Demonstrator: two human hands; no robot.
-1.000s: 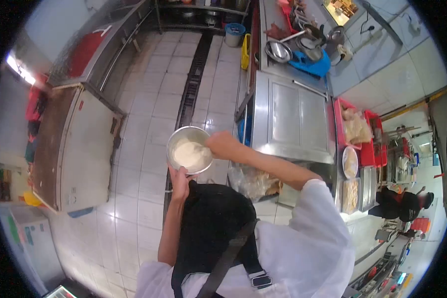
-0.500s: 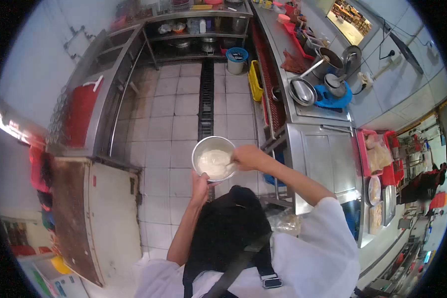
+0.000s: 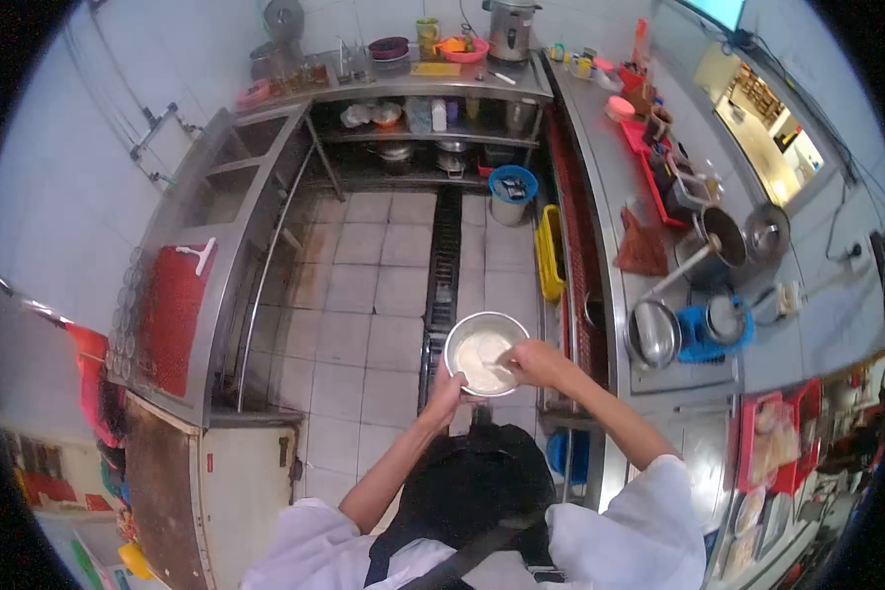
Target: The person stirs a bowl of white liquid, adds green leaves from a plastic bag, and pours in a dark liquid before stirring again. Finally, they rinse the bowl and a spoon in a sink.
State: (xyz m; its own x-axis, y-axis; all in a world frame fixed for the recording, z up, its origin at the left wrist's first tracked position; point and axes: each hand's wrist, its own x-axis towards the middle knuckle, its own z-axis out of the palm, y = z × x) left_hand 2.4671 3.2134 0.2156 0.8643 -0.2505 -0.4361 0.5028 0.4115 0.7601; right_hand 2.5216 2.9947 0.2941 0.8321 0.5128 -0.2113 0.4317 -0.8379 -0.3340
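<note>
The left hand [image 3: 445,393] clasps a round metal bowl [image 3: 486,321] at its near left side, thumb at the rim and fingers wrapped against the outside. The right hand [image 3: 539,362], at the bowl's right rim, has its fingers curled together around a pale utensil [image 3: 504,361] whose end dips inside; its exact kind is too blurred to tell. In the bowl lies a cream-coloured mixture [image 3: 476,372], smooth-looking and well below the rim. The bowl is held up in front of the black apron [image 3: 482,482], over the tiled floor.

Stirring here seems to call for a firm left grip, since no surface supports the bowl; a slight tilt toward the utensil, slow strokes along the wall and base, and a low wrist would probably limit splashing.

Beyond the bowl, a dark drain [image 3: 445,265] runs along the floor, with a yellow crate [image 3: 551,253] to the bowl's far right. Right of the bowl, a steel counter carries a metal basin [image 3: 656,332] and a pot [image 3: 710,261]. Left of and nearer than the bowl, a white cabinet [image 3: 248,501] bears a small red label [image 3: 209,462], too tiny to read; no brand or other writing is legible
</note>
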